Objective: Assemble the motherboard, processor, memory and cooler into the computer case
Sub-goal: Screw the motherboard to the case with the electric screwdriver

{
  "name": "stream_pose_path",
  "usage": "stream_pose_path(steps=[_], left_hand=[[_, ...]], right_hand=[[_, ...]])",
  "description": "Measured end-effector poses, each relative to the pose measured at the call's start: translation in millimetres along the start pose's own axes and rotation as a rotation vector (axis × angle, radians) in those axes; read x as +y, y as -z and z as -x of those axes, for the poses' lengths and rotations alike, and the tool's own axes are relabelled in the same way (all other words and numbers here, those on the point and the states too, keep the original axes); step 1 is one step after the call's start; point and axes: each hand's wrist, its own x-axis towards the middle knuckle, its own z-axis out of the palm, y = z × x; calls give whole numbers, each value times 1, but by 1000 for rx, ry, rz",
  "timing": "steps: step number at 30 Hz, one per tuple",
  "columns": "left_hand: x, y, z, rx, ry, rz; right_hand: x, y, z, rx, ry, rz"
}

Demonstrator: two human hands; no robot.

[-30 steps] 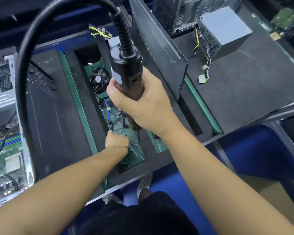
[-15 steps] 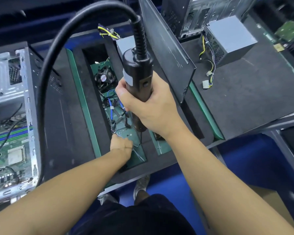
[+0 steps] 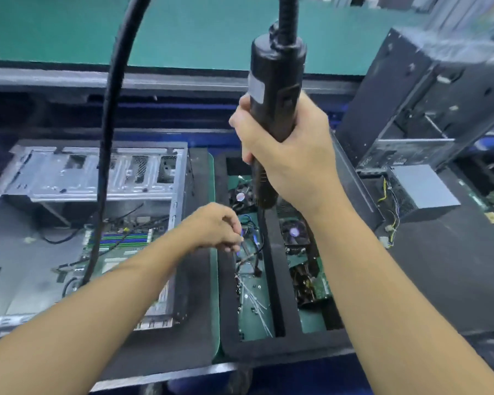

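Dark padded tabletop (image 3: 445, 280) under everything, green mat (image 3: 183, 29) and grey rail (image 3: 126, 81) across the upper frame. At left of frame, computer case (image 3: 97, 178) lying open side up, motherboard (image 3: 120, 242) already down inside it among loose black leads (image 3: 57, 239). At centre, foam tray (image 3: 277, 283) with two long compartments: thin pale ties (image 3: 254, 297) in the left one, a cooler (image 3: 293, 232) in the right one. Right grip (image 3: 291, 161) clamped round the electric screwdriver (image 3: 274, 81), held upright above the tray, its thick cable (image 3: 109, 132) arching down across the case. Left grip (image 3: 211, 228) low at the tray's left compartment, fingertips drawn together; too small to tell whether pinching a screw or nothing.

Likely trouble: dropping a screw onto the board or among the leads through so slight a pinch; dragging the cable over the case rim or the board while swinging the driver leftward; missing the screw head with the bit. Sharp sheet-metal rim just beside the left forearm. Little room right of the tray, hemmed by a leaning side panel (image 3: 354, 178) and a power supply (image 3: 424, 185); freer room above the case opening.
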Motion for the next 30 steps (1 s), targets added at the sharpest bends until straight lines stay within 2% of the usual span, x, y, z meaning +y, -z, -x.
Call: stream_pose_path(steps=[5, 11, 20, 24, 30], left_hand=[[-29, 91, 42, 232, -103, 31], [-85, 142, 71, 320, -153, -43], [-128, 159, 70, 253, -233, -109], [-134, 158, 62, 284, -330, -217], [-136, 152, 57, 336, -412, -239]], right_hand=[[-32, -73, -21, -35, 52, -87], [-40, -153, -23, -67, 12, -122], [-33, -211, -26, 39, 1, -81], [-30, -219, -25, 73, -22, -73], [-23, -219, -22, 115, -31, -69]])
